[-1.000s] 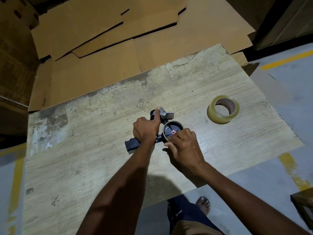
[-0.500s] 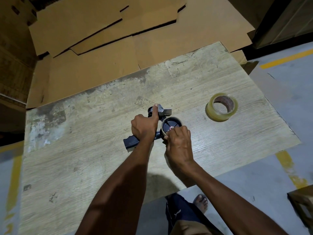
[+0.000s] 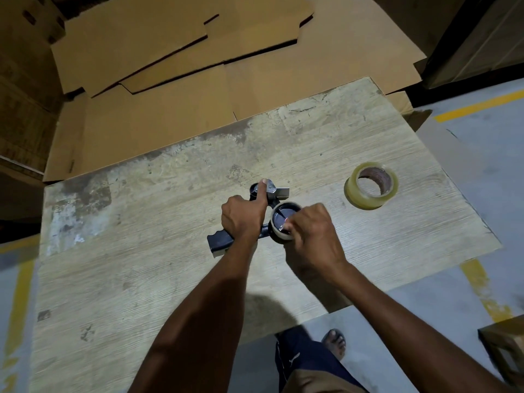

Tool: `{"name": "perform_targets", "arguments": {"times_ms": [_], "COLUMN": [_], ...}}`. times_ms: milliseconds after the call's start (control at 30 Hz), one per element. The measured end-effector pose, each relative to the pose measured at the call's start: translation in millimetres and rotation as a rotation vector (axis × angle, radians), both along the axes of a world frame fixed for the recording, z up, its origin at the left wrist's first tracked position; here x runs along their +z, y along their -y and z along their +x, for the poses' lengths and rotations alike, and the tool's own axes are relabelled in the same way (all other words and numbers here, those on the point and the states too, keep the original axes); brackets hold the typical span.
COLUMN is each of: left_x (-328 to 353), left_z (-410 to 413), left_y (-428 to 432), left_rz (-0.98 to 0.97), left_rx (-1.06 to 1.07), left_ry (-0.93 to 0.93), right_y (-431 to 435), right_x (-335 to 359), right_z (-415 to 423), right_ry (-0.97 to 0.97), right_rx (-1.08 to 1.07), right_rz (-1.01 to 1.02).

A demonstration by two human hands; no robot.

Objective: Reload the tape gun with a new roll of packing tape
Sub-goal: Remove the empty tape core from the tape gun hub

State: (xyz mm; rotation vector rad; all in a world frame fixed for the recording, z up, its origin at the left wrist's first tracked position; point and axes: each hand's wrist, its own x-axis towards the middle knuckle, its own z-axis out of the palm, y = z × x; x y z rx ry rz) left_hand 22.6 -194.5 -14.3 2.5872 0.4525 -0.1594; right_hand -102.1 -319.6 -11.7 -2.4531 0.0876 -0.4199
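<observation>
A: Worst case here?

B: The tape gun (image 3: 219,243) skids or flips on the table (image 3: 141,279) when the old core (image 3: 279,235) comes off. It sits mid-table. The left hand (image 3: 243,222) grips its body, with one digit stretched onto the front metal plate, so a slip could meet the cutter, I'd guess.

A: Right hand?

B: The right hand (image 3: 312,234) has its fingers curled round that core on the spool. If the core is jammed, a jerk yanks the gun loose.

A: New roll?

B: The new roll (image 3: 371,185) lies flat near the table's right edge, toward the far right corner and well apart from both hands. Smaller risk: it goes on sticky side wrong.

A: Room, surface?

B: Flattened cardboard sheets (image 3: 170,123) lie past the far edge, and there's grey floor (image 3: 482,143) with a yellow line (image 3: 479,104). The table is worn wood-grain, scuffed at the far left corner.
</observation>
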Motion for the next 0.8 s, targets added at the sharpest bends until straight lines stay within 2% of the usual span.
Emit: {"name": "perform_targets", "arguments": {"times_ms": [200, 300, 400, 533, 800], "left_x": [0.4, 0.7, -0.4, -2.3, -0.3], "left_z": [-0.2, 0.6, 1.5, 2.0, 2.9], "left_y": [-1.1, -1.5, -1.6, -1.0, 0.2], "left_rz": [-0.008, 0.001, 0.030, 0.028, 0.046], "left_rx": [-0.005, -0.007, -0.022, -0.027, -0.024], "left_ry": [-0.015, -0.015, -0.041, -0.050, -0.062], "right_y": [14.8, 13.2, 11.6, 6.1, 3.7], "right_x": [-0.1, 5.3, 2.7, -4.3, -13.8], "right_z": [49.8, 58.3, 62.4, 56.1, 54.8], "right_ry": [-0.160, -0.207, -0.282, -0.205, -0.082], "right_rx": [-0.135, -0.095, -0.050, 0.022, -0.004], "right_rz": [0.046, 0.050, -0.044, -0.094, -0.136]}}
